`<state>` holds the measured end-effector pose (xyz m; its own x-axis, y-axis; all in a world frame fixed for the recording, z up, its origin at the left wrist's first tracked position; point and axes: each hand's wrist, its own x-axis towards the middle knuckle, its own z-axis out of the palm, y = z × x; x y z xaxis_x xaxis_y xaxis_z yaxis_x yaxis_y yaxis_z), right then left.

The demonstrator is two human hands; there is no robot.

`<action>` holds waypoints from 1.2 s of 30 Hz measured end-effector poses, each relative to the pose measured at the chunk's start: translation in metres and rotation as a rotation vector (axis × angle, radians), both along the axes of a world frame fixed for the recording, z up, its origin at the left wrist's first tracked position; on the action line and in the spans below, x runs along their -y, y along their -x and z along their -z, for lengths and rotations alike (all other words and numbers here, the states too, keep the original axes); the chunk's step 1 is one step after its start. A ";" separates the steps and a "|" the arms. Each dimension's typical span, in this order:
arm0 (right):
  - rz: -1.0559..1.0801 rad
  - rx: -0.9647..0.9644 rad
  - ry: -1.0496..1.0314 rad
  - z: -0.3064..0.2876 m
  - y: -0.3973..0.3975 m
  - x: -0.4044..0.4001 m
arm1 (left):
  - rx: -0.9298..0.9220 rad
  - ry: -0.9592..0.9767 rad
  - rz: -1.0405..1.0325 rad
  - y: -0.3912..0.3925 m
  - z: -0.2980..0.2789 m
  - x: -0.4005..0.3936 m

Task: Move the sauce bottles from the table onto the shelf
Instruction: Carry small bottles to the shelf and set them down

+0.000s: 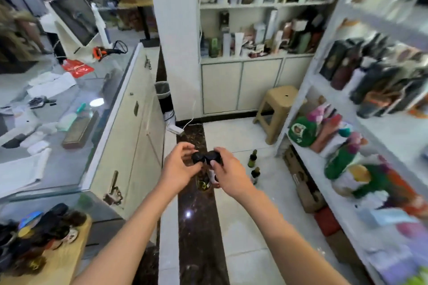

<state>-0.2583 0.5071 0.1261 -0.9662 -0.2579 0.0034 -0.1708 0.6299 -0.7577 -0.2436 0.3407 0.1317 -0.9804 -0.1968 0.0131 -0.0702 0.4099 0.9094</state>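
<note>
Holding two dark-capped bottles by their tops, left hand (178,166) and right hand (228,172) each pinch one bottle (212,177) above the floor, near the shelf (308,150). Risk: such shallow cap grips could slip; caps touching may knock.

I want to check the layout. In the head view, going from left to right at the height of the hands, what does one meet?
Glass counter → left hand → two black-capped bottles held by both hands → right hand → two small dark bottles on the floor → white shelf unit.
</note>
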 end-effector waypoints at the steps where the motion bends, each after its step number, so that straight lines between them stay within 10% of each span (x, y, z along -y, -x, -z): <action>1: 0.047 -0.022 0.019 -0.009 0.003 -0.027 | -0.026 -0.011 0.035 0.010 -0.009 -0.027; 15: 0.548 -0.339 0.154 -0.123 -0.027 -0.342 | -0.345 -0.186 0.490 0.062 -0.125 -0.364; 36: 1.141 -0.717 -0.115 -0.247 -0.085 -0.598 | -0.629 -0.366 0.901 0.052 -0.245 -0.679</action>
